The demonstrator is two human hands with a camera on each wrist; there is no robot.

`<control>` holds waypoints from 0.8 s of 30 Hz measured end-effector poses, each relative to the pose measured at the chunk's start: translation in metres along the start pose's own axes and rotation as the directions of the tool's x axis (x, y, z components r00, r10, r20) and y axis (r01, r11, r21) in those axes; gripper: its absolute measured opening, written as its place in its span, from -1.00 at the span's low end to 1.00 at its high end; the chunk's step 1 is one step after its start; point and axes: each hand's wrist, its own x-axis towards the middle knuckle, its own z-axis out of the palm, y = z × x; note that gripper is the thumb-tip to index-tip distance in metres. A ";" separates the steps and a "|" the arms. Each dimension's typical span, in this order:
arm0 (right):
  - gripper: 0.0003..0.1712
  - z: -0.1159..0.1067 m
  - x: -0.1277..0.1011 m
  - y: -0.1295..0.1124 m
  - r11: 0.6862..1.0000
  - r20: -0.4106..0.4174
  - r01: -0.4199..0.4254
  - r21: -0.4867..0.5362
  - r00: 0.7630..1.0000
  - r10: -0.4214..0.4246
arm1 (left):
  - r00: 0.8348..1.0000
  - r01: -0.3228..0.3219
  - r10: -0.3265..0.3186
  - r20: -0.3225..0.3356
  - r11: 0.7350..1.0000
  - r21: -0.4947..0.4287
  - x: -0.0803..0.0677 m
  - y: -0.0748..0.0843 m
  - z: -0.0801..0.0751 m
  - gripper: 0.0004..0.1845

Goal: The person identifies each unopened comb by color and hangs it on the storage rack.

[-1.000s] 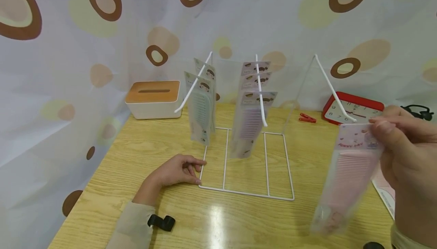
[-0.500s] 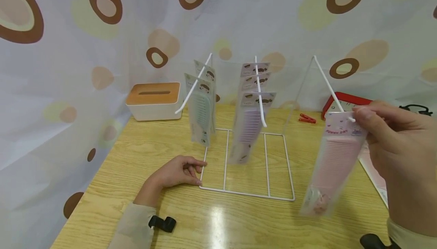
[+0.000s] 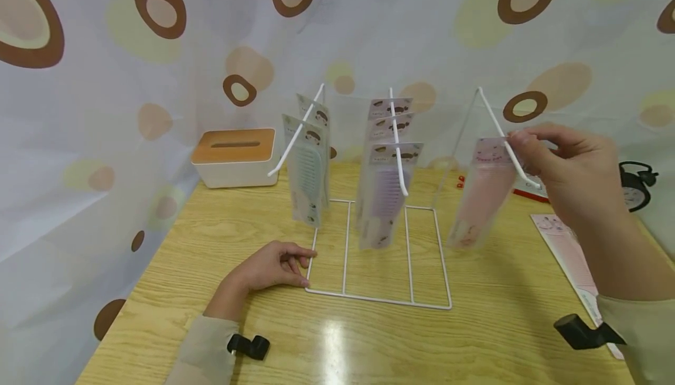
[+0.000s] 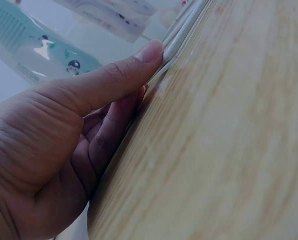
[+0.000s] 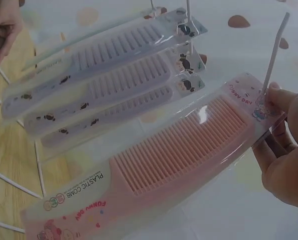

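Three white hooks slope up from a white wire display rack (image 3: pixel 377 298) that stands on the wooden table (image 3: pixel 474 338). The right hand (image 3: pixel 569 171) pinches the top of a packaged pink comb (image 3: pixel 482 191) between thumb and fingertips, and the packet hangs on the right hook (image 3: pixel 501 133), partway along it, with its lower end swung towards the middle of the rack. In the right wrist view the hook (image 5: pixel 271 62) passes through the packet's header by the thumb, and the pink comb (image 5: pixel 183 150) lies flat to the camera (its label reads "PLASTIC COMB").

The left hand (image 3: pixel 271 265) rests on the table at the rack's front left corner, fingers loosely curled and gripping nothing; in the left wrist view a fingertip (image 4: pixel 149 52) touches the wire base (image 4: pixel 181 32).

The middle hook (image 3: pixel 398 145) carries three purple combs (image 3: pixel 385 191) in their packets, and the left hook (image 3: pixel 295 136) carries two green combs (image 3: pixel 308 168). Another pink packet (image 3: pixel 572 256) lies flat on the table to the right of the rack. A tissue box (image 3: pixel 234 156) with a wooden lid stands at the back left, and a black alarm clock (image 3: pixel 635 188) stands at the far right, against a curtain (image 3: pixel 105 80) printed with ovals.
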 end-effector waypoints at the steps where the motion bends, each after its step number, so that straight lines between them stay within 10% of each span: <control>1: -0.83 0.000 0.004 0.000 1.000 0.004 -0.017 -0.015 1.000 0.017 | 1.000 -0.001 0.001 0.000 1.000 0.001 0.000 0.000 0.000 -0.37; 13: -0.69 0.007 0.048 0.004 0.944 0.012 -0.066 -0.323 0.997 0.074 | 1.000 -0.009 0.009 -0.002 1.000 0.020 0.000 0.001 0.000 -0.38; 24: -0.64 0.009 0.068 0.007 0.933 -0.003 -0.136 -0.333 0.990 0.144 | 1.000 -0.010 0.010 -0.011 1.000 0.021 0.000 0.000 0.000 -0.39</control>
